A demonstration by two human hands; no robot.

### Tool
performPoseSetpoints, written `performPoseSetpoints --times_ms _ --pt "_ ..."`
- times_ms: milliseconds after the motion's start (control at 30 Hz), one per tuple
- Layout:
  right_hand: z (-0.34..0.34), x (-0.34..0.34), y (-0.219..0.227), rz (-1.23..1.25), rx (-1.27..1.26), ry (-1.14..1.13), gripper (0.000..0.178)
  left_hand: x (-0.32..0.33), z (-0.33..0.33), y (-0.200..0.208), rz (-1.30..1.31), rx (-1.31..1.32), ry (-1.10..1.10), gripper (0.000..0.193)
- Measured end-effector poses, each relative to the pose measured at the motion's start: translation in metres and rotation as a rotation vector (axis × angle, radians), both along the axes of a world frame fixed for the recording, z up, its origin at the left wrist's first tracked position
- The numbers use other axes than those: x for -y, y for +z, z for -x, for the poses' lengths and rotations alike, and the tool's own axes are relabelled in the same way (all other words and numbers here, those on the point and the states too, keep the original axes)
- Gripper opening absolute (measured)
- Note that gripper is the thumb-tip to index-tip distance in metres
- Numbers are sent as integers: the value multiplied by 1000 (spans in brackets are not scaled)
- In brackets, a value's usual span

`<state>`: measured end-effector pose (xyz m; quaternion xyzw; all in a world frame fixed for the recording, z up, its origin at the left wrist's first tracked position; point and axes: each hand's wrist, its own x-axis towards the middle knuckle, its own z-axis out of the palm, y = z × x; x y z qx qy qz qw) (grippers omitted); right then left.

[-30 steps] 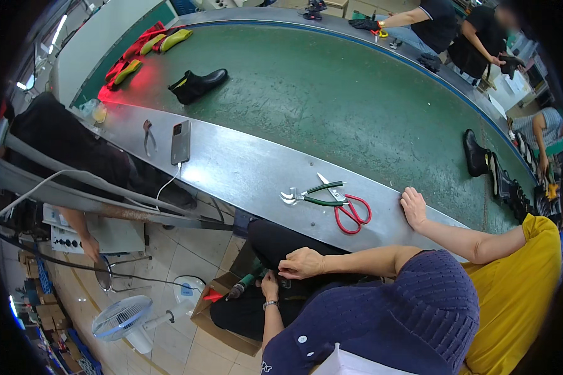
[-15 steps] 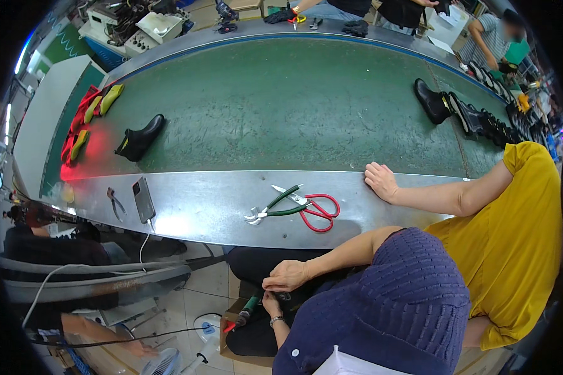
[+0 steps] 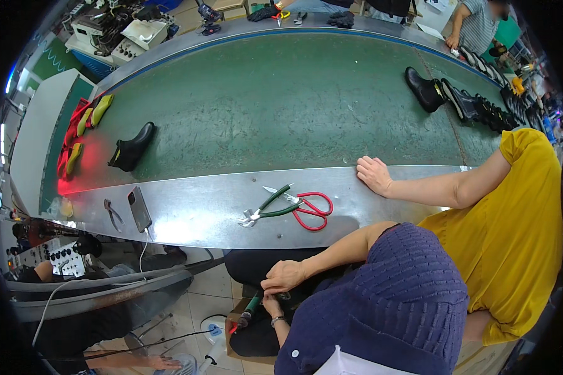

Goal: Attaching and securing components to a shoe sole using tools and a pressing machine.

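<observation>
Low over my lap, left of the cardboard box's far corner, my two hands nearly touch. My right hand [image 3: 284,276] is closed, fingers pinched downward. Just below it, my left hand [image 3: 273,306] has a band at the wrist and curled fingers, partly covered by the right. Something small and dark sits between them, too hidden to name. Beside my left fingers is a green cylindrical tool [image 3: 253,305] with a dark body and a red end, by the cardboard box [image 3: 256,359]. On the metal ledge, red-handled scissors [image 3: 318,194] lie crossed with green-handled nippers [image 3: 275,197].
The green conveyor belt [image 3: 263,106] carries a black ankle boot [image 3: 132,149], more black boots [image 3: 424,90] at right and yellow-soled shoes [image 3: 84,120] in red light. Pliers [image 3: 114,215] and a cabled phone [image 3: 139,209] lie on the ledge. A yellow-shirted person [image 3: 513,250] rests a hand there.
The whole view has shifted slightly, with the belt and ledge higher and further left. My hands stay almost in place. At lower left, another person's hand has moved lower.
</observation>
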<state>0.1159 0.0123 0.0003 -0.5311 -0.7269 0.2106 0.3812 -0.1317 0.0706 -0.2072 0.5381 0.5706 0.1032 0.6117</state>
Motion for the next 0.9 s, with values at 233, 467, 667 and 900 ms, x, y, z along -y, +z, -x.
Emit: performPoseSetpoints --times_ms 233,467,667,900 --pt "2 0 0 8 -70 -12 22 1 -3 3 -53 -35 -6 35" --pt "1 -1 -2 -41 25 -12 24 1 3 -10 -38 -33 45 36" --pt "1 -2 1 0 -34 -21 23 -4 0 -4 -105 -175 -82 41" --pt "2 -3 -3 -42 -58 -24 23 2 -2 -1 -92 -56 51 43"
